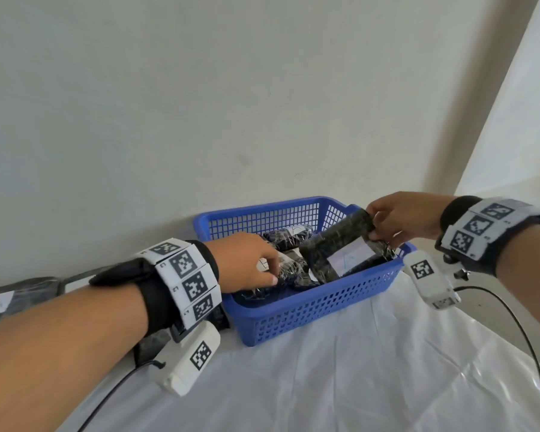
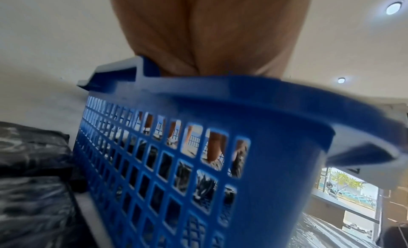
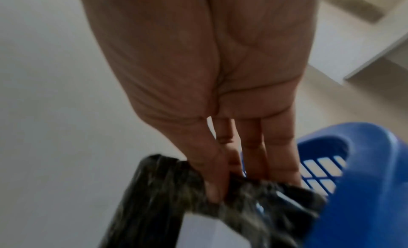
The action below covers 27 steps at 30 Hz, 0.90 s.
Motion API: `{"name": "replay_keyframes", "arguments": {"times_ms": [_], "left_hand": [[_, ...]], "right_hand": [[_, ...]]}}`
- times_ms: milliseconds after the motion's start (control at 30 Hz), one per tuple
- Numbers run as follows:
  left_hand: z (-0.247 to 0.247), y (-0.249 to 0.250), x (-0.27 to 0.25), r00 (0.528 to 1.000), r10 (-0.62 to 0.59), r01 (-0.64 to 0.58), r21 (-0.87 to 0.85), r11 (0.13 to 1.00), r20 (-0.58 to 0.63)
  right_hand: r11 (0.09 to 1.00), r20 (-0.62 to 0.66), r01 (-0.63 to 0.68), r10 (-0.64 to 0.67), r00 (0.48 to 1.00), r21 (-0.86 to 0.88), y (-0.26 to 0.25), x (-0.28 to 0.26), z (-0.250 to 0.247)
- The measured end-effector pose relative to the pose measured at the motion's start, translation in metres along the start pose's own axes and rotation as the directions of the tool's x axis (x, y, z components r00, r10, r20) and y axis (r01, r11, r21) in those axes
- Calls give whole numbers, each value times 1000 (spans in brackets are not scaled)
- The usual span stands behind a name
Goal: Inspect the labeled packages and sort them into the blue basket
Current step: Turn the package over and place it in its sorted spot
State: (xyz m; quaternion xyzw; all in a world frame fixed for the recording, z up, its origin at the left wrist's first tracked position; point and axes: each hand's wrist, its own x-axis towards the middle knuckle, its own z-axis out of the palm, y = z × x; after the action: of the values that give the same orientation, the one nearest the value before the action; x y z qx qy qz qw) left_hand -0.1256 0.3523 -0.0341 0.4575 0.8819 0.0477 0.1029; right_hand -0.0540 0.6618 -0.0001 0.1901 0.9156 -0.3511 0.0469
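The blue basket (image 1: pixel 325 304) stands on the white-covered table against the wall, with several black plastic-wrapped packages inside. My right hand (image 1: pixel 384 221) pinches the upper end of a long black package (image 1: pixel 334 241) with a white label, which leans tilted over the basket's right side. In the right wrist view the thumb and fingers (image 3: pixel 214 187) squeeze that black package (image 3: pixel 159 199) beside the basket rim (image 3: pixel 362 164). My left hand (image 1: pixel 262 266) reaches into the basket's left side, fingers curled down onto a labeled package (image 1: pixel 289 265). Through the basket wall (image 2: pixel 167 173) its fingertips (image 2: pixel 215 148) show.
More black wrapped packages (image 1: pixel 16 300) lie on the table at the far left, also the dark packages (image 2: pixel 33 173) beside the basket in the left wrist view. The plastic-covered tabletop (image 1: pixel 340 385) stretches in front of the basket. Cables trail from both wrist cameras.
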Motion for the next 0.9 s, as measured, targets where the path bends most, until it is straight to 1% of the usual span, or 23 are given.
{"name": "replay_keyframes", "arguments": {"times_ms": [67,133,233,267,300,333,367,433,500,567,600,667,767,833,900], "left_hand": [[3,-2,1,999,-23,24,22,999,-25],[7,-1,3,997,-60,62,47,997,-48],[9,0,6,994,-92,95,54,994,-57],[8,1,7,994,-96,98,47,994,-54],[6,1,9,994,-97,99,37,994,-49],[4,1,11,994,-98,99,29,995,-40],[2,2,13,995,-100,100,25,995,-31],[2,1,17,994,-103,104,36,994,-28],[5,-2,19,993,-106,108,59,992,-43],[10,-4,19,992,-109,114,73,991,-69],[12,-4,19,991,-110,116,78,990,-79],[14,-5,19,988,-117,124,78,989,-97],[16,-5,19,984,-124,134,75,988,-128],[17,-6,19,981,-128,140,73,987,-144],[18,-6,19,979,-131,144,72,987,-153]], "right_hand": [[982,-10,40,-42,999,-187,-6,3,8],[946,-98,33,-68,993,-321,-7,8,14],[926,-282,12,-127,951,-377,-4,12,18],[928,-321,14,-143,936,-373,-1,15,17],[938,-331,12,-134,934,-346,0,17,14],[956,-312,13,-109,944,-292,2,18,11],[974,-258,15,-75,963,-228,2,17,9],[991,-92,-6,-7,996,-135,3,15,4],[992,36,-56,61,997,-114,4,13,2],[977,77,-91,108,991,-195,1,14,5],[959,81,-92,118,990,-268,-2,16,8],[893,81,-82,131,988,-443,-12,15,17],[818,107,-51,137,985,-573,-24,14,29],[713,134,-10,146,980,-701,-34,8,44],[533,145,42,153,978,-845,-37,5,61]]}}
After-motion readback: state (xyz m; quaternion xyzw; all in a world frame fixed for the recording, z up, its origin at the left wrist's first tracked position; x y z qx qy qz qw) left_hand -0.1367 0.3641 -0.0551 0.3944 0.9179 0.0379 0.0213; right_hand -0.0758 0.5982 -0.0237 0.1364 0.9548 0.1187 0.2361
